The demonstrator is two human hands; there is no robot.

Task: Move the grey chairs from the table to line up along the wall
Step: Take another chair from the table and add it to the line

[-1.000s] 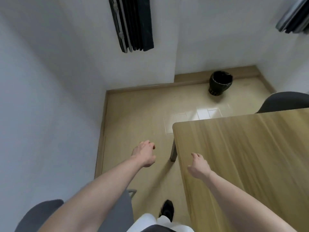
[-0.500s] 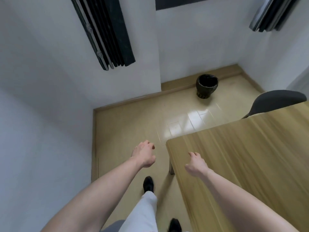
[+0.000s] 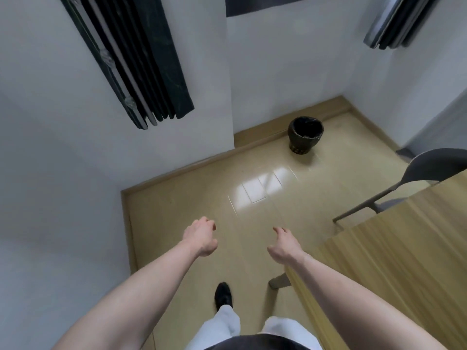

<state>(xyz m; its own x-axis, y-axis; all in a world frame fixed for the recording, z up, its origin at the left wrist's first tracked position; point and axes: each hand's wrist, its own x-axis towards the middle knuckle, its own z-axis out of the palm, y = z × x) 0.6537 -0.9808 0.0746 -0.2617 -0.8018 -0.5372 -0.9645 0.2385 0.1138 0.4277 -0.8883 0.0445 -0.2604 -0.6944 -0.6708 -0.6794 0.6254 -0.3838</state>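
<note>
The glossy beige tiled floor (image 3: 182, 205) fills the middle of the view, and white walls (image 3: 50, 173) close it on the left and at the far side, with a beige skirting strip along their base. The light wooden rectangular table (image 3: 394, 269) takes the right lower part; its near corner lies just beside the right forearm. At the far side of the table stands the grey plastic chair with a curved back (image 3: 439, 165) — its seat is tucked partly under the table edge, well apart from the left wall. Black folded blinds (image 3: 136, 59) hang on the wall at the top left. A round black waste basket (image 3: 305, 134) sits on the floor near the far wall. Both arms reach forward over the floor. The left hand (image 3: 201, 236) has loosely curled fingers and holds nothing. The right hand (image 3: 284, 245) is relaxed, fingers slightly bent — also with nothing in it. A black shoe (image 3: 223, 295) steps on the floor below.
</note>
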